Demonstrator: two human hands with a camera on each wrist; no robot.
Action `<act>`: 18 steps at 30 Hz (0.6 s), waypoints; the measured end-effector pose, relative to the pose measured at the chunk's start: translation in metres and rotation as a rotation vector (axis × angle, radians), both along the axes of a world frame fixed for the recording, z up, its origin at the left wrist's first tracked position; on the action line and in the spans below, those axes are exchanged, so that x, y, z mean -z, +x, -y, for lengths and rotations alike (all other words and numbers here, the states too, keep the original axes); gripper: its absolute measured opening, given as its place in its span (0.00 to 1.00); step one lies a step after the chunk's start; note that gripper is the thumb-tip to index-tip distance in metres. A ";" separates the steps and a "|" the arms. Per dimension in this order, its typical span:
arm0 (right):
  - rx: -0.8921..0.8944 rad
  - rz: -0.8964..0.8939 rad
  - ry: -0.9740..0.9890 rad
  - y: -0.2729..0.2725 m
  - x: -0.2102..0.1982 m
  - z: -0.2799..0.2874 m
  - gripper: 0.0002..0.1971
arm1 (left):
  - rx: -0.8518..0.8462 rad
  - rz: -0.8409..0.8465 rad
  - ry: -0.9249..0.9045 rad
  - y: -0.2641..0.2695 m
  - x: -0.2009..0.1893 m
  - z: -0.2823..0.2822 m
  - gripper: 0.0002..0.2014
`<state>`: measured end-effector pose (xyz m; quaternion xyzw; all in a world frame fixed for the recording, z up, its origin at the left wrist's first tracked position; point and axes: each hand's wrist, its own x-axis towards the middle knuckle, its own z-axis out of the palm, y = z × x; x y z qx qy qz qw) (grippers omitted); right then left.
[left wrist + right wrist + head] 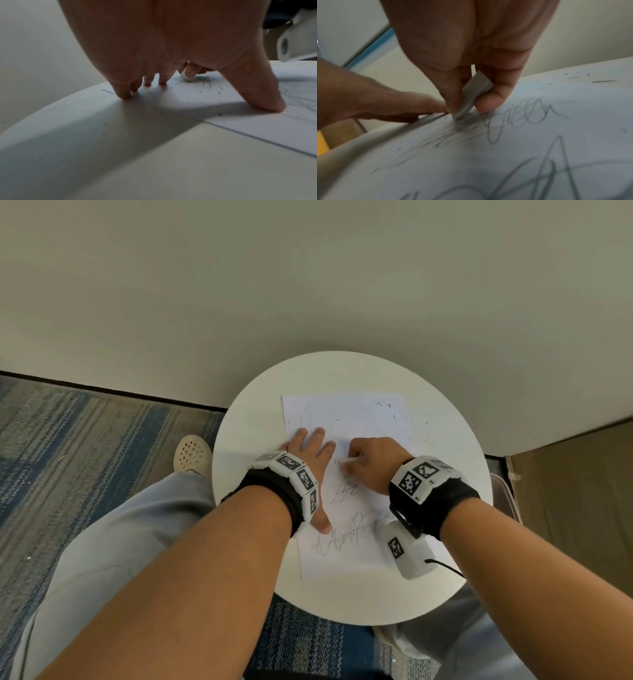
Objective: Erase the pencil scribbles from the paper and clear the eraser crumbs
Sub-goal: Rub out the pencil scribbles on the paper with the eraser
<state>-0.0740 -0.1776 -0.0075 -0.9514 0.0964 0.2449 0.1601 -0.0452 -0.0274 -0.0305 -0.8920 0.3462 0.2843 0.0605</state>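
A white sheet of paper (346,412) lies on a round white table (246,422). Pencil scribbles (346,529) cover its near half, and dark eraser crumbs (394,414) dot its far half. My left hand (308,446) presses flat on the paper's left edge, fingers spread and straight. My right hand (370,463) pinches a small white eraser (474,94) between thumb and fingers. The eraser's lower end touches the paper at the top of the scribbles (471,129). From the left wrist the eraser (186,77) shows beyond my fingers (125,93), with crumbs (199,91) beside it.
The table stands against a pale wall (308,285). Patterned blue carpet (85,446) lies to the left, with my foot in a cream shoe (191,453) beside the table. A brown cardboard box (575,508) stands on the right. A few crumbs lie on the bare tabletop (104,123).
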 end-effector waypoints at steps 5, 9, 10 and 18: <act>0.259 0.149 0.126 0.001 -0.002 0.014 0.07 | -0.010 -0.012 0.006 0.001 -0.001 0.001 0.70; 0.042 0.082 0.102 0.001 0.000 -0.001 0.10 | -0.002 -0.010 0.011 0.000 -0.001 0.000 0.71; 0.045 0.086 0.087 0.005 -0.001 0.000 0.10 | 0.000 -0.003 0.014 -0.001 -0.001 0.000 0.71; -0.021 0.055 0.071 0.004 -0.009 -0.014 0.11 | -0.026 -0.008 -0.012 -0.001 0.000 0.002 0.72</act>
